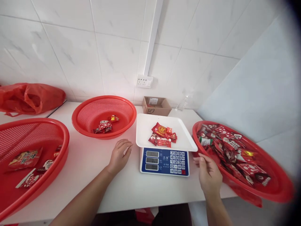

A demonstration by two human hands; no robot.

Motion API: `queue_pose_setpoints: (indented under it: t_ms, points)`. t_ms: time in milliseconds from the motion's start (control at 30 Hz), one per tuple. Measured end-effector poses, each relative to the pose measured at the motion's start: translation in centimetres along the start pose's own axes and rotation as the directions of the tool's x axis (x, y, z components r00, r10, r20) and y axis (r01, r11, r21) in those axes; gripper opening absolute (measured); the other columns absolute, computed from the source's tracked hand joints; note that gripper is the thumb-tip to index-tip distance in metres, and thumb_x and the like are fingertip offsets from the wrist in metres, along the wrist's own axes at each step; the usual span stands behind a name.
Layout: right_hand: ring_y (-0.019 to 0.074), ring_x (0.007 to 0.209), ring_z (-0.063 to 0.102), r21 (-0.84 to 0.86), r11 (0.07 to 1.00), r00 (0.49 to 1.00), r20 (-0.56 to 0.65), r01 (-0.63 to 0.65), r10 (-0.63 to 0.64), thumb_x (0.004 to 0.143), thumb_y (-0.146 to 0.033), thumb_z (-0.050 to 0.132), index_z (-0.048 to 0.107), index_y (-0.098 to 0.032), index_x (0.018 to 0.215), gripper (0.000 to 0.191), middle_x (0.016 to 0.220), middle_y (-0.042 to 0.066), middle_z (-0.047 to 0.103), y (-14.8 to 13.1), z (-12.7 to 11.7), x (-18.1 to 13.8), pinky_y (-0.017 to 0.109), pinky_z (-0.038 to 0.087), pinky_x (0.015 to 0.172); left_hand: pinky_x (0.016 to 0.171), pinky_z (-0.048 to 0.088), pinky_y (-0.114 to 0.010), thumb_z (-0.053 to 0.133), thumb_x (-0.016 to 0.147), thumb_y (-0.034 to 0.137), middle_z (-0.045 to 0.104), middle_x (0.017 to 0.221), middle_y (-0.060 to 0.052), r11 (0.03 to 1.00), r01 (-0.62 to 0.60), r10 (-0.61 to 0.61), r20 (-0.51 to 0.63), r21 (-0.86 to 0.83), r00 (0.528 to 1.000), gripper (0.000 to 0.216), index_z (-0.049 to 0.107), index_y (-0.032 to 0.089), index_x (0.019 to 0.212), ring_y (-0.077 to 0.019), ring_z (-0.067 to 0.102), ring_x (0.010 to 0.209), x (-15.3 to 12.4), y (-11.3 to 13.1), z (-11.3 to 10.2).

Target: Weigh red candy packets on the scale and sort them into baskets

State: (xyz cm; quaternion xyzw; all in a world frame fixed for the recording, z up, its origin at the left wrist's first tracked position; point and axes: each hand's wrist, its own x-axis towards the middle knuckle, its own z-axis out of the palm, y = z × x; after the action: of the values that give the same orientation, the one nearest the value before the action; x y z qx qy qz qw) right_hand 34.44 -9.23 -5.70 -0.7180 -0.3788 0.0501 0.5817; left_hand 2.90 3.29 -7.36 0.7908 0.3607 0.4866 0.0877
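Observation:
A white scale with a blue keypad [164, 161] stands at the centre of the white table. Its white tray [145, 131] carries a small pile of red snack packets [162, 135]. My left hand [119, 156] rests on the table just left of the scale, fingers loosely curled and empty. My right hand [209, 174] lies to the right of the scale, against the near rim of a red basket [277, 191] filled with several red packets [231, 150]; it holds nothing that I can see.
A second red basket [84, 110] behind my left hand holds a few packets. A third red basket [60, 138] at the far left holds several packets. A red plastic bag [30, 97] lies at the back left. A small cardboard box [156, 106] sits by the tiled wall.

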Motion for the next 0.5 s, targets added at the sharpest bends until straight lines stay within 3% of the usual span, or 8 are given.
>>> queue_pose_setpoints:
  t_ms: [200, 400, 500]
  points:
    - [0.0188, 0.061, 0.057, 0.056, 0.947, 0.941, 0.142, -0.316, 0.306, 0.07, -0.067, 0.05, 0.059, -0.015, 0.102, 0.062, 0.074, 0.006, 0.064, 4.7, -0.5, -1.2, 0.033, 0.047, 0.057, 0.084, 0.048, -0.037, 0.05, 0.086, 0.018, 0.067, 0.088, -0.004, 1.0, 0.008, -0.008, 0.007, 0.022, 1.0, 0.014, 0.062, 0.021, 0.091, -0.0194, 0.059, 0.094, -0.2, -0.3, 0.6]
    - [0.0218, 0.08, 0.058, -0.051, 0.971, 0.961, 0.143, -0.232, 0.237, 0.072, -0.066, 0.047, 0.061, -0.015, 0.098, 0.059, 0.094, 0.01, 0.065, 5.5, 0.1, -2.0, 0.036, 0.045, 0.073, 0.084, 0.048, -0.036, 0.048, 0.086, 0.017, 0.064, 0.095, -0.006, 0.999, 0.002, 0.001, -0.087, 0.038, 0.996, 0.016, 0.058, 0.02, 0.099, -0.0181, 0.058, 0.094, 0.2, 1.5, -0.2]
    - [0.0198, 0.071, 0.057, -0.004, 0.969, 0.957, 0.157, -0.246, 0.243, 0.074, -0.065, 0.046, 0.059, -0.015, 0.1, 0.058, 0.084, 0.008, 0.064, 5.3, 0.0, -2.2, 0.035, 0.045, 0.068, 0.08, 0.048, -0.033, 0.049, 0.086, 0.017, 0.061, 0.095, -0.006, 0.999, -0.011, 0.013, -0.079, 0.034, 0.997, 0.017, 0.057, 0.02, 0.102, -0.0172, 0.057, 0.09, 1.0, 3.3, -0.5]
